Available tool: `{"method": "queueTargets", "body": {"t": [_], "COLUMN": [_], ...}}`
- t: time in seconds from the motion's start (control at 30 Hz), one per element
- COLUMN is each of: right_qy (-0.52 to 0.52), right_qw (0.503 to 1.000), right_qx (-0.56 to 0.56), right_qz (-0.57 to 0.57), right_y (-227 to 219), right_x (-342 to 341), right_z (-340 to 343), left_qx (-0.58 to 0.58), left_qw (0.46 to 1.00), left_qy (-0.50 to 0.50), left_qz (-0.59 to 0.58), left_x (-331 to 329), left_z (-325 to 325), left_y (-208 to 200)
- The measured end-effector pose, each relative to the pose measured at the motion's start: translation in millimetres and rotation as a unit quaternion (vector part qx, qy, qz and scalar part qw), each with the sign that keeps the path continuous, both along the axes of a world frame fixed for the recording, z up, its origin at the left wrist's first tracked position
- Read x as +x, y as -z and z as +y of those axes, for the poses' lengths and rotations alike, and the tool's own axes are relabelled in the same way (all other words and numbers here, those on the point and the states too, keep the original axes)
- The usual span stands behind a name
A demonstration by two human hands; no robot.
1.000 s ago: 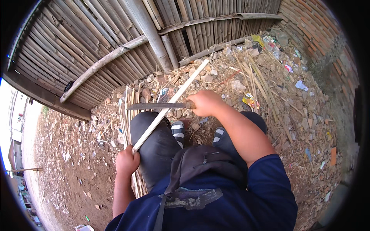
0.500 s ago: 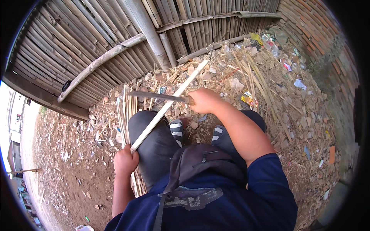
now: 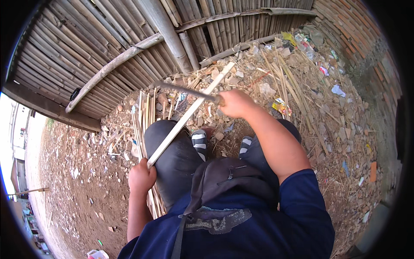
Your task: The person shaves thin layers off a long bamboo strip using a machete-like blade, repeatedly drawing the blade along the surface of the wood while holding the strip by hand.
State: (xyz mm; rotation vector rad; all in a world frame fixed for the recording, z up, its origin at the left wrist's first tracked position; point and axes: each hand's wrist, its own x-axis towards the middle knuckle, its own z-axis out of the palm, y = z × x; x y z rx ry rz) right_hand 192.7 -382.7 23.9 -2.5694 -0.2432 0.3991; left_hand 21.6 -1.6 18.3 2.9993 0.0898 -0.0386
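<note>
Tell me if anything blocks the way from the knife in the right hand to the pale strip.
Nothing visible does. The right hand holds the knife, its blade crossing over the upper part of the pale strip. The left hand grips the strip's lower end, clear of the blade.

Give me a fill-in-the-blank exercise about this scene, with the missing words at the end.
1. The right hand grips the knife by its ____.
2. The hand holding the pale strip is the person's ____ one.
3. The wall at the upper right is made of ____.
4. The shirt is dark ____.

Missing words: handle; left; brick; blue.
</note>
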Motion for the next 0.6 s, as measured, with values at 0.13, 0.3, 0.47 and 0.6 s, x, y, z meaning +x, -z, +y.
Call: {"method": "queueTargets", "body": {"t": [0.13,0.3,0.47,0.6], "right_qy": [-0.18,-0.072,-0.014,-0.128], "right_qw": [0.972,0.996,0.996,0.99], "right_qx": [-0.078,0.054,0.033,-0.044], "right_qz": [-0.133,-0.02,-0.078,-0.046], "right_y": [-8.0,21.7,17.4,-20.4], "right_x": [-12.6,22.3,16.3,-13.7], "right_z": [10.8,-8.2,-10.5,12.6], "left_qx": [-0.034,-0.055,-0.025,-0.026], "left_qw": [0.999,0.997,1.0,1.0], "left_qy": [0.004,0.019,0.002,0.005], "left_qz": [-0.016,-0.049,-0.01,0.008], "left_x": [-2.7,-0.8,0.7,0.9], "left_z": [1.6,4.6,2.5,7.5], "left_y": [6.6,15.2,5.7,8.1]}}
